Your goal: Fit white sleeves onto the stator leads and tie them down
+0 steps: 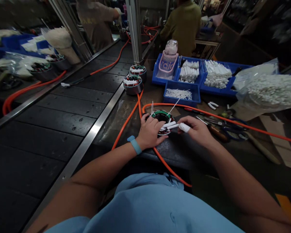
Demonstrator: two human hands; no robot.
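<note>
A round motor stator (160, 112) with a green upper rim and upright white cable ties sits on the dark bench before me. My left hand (149, 131) is closed over its left side, fingers on the rim, thumb toward me. White insulating sleeves (169, 124) lie across the stator's near right part. At the right end of one sleeve, my right hand (196, 129) pinches it between thumb and fingers. White wrapping covers one digit of that hand. An orange cable (163, 163) passes under my left hand. My fingers partly hide the stator's wiring.
Two more stators (133, 84) stand beyond, beside a slatted conveyor (77, 113). Blue bins (195, 97) hold white ties and sleeves. To the right lie scissors (235, 131), other tools and a bag of white parts (274, 90). Orange cables cross the bench. Two people work farther back.
</note>
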